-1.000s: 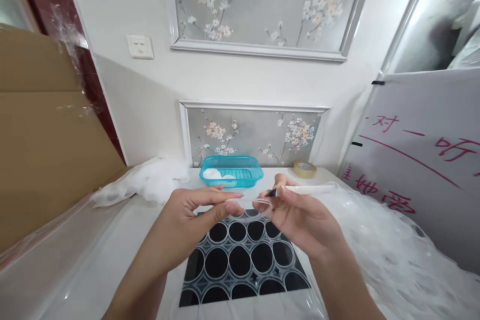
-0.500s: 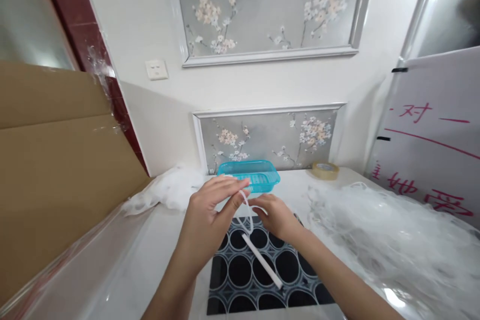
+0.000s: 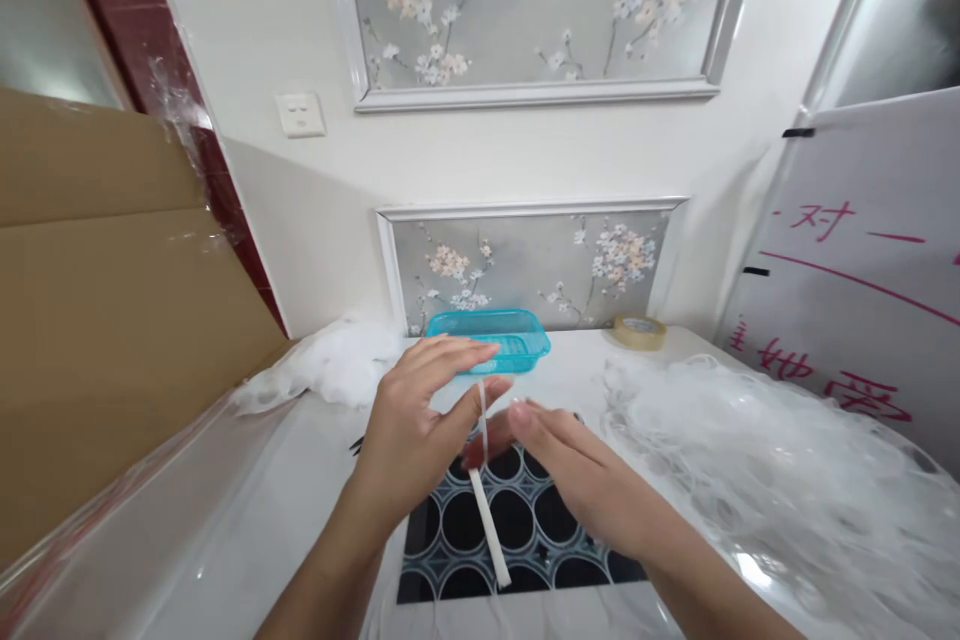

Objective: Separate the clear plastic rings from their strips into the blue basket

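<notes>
A thin white elastic cord (image 3: pixel 483 425) hangs in a loop over the thumb of my left hand (image 3: pixel 409 415). That hand's fingers stretch forward, apart from the thumb. Below the cord dangles a narrow, flat white strip (image 3: pixel 490 530), seemingly joined to it. My right hand (image 3: pixel 581 455) is at the loop's lower part, its fingers stretched toward the top of the strip and partly blurred. Whether they pass through the loop or only touch it, I cannot tell. Under both hands lies a black mat (image 3: pixel 465 520) patterned with circles.
A turquoise plastic basket (image 3: pixel 532 325) stands by the wall, with a roll of clear tape (image 3: pixel 639 332) to its right. Translucent white loops are heaped (image 3: pixel 750 440) on the right. A white bundle (image 3: pixel 330 365) and a cardboard box (image 3: pixel 112 300) are at left.
My left thumb and fingers have spread apart, with the cord still on the thumb. My right hand has moved lower, its fingers reaching toward the strip. The strip now hangs more upright.
</notes>
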A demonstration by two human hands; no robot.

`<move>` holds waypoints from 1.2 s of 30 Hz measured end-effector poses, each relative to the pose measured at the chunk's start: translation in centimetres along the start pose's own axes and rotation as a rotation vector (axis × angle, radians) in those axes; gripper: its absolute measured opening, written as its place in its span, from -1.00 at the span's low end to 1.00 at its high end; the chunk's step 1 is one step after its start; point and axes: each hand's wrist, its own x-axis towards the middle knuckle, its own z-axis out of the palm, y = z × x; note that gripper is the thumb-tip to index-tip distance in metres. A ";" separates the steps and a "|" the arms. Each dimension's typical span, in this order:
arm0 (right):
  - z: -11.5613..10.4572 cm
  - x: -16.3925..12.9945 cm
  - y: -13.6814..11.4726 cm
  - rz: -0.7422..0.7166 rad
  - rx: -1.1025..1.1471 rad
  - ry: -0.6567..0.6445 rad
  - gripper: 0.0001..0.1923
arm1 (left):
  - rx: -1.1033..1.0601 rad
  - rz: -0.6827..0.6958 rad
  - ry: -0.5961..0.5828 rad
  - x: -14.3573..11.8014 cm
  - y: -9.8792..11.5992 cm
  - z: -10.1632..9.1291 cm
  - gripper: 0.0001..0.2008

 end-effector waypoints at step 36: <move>-2.6 -1.2 -1.1 -0.177 0.079 0.476 -0.57 | -0.046 0.012 -0.308 -0.4 1.7 -0.4 -0.87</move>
